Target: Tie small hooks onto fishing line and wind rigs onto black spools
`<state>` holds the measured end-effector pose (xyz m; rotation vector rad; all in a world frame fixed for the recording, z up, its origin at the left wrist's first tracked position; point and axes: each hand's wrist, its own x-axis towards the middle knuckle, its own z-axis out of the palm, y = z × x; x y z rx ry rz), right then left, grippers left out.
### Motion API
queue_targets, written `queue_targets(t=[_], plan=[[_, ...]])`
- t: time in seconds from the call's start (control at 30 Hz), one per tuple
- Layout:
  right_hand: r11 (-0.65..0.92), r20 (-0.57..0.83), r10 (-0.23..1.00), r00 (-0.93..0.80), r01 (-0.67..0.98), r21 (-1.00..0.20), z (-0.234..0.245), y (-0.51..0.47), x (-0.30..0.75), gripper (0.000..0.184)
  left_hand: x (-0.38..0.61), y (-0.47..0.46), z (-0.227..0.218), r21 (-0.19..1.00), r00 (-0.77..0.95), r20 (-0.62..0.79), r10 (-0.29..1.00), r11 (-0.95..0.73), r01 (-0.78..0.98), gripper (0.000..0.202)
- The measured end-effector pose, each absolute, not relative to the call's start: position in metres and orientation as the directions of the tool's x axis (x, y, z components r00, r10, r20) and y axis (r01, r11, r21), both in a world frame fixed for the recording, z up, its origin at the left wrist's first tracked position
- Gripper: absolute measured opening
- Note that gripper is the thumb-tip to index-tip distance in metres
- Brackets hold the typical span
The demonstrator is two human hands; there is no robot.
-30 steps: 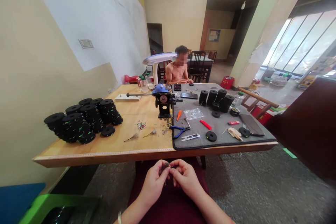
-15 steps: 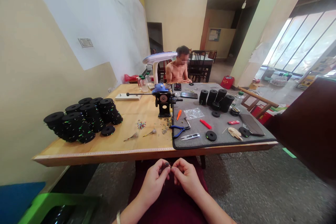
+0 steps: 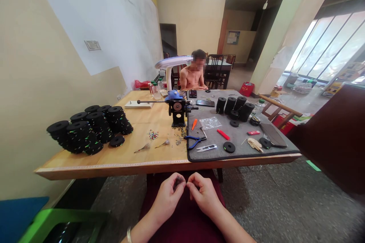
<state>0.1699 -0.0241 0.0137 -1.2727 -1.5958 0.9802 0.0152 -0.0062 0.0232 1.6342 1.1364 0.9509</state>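
Observation:
Over my lap, below the table's front edge, both hands are held close together. My left hand [image 3: 172, 193] is curled closed, and a small dark thing [image 3: 178, 182] shows inside its fingers, too small to name. The thumb and forefinger of my right hand [image 3: 203, 191] are pinched together beside the left fingertips. Whatever is in that pinch is too small to make out. Nearest on the table are blue-handled pliers [image 3: 194, 142], thread snips [image 3: 207, 148] and a black foam spool [image 3: 229, 147].
Stacks of black spools [image 3: 78, 134] stand at the left, and more spools [image 3: 230, 105] on the grey mat [image 3: 211, 133]. A black winding machine [image 3: 178, 112] and a lamp [image 3: 173, 62] are mid-table, near small coloured beads [image 3: 153, 134]. A person [image 3: 195, 72] sits across.
The left fingers have opened slightly around the dark thing, so more of it shows. My right fingertips have shifted a little to the right. The table items have not moved.

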Motion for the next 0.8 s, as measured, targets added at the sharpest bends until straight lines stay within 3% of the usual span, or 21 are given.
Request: queue_targets(t=[0.23,0.6,0.8], plan=[[0.118,0.091,0.988,-0.126,0.233,-0.965,0.011,-0.022,0.17,0.013,0.016,-0.004,0.025,0.984,0.264,0.03,0.964,-0.075,0.161,0.018],[0.134,0.082,0.983,-0.162,0.339,-0.931,0.012,-0.022,0.169,0.01,0.015,-0.004,0.031,0.964,0.271,0.068,0.96,-0.134,0.232,0.018],[0.116,0.091,0.991,-0.096,0.302,-0.946,0.01,-0.02,0.169,0.012,0.007,0.005,0.023,0.952,0.107,0.122,0.987,-0.147,0.268,0.016]])
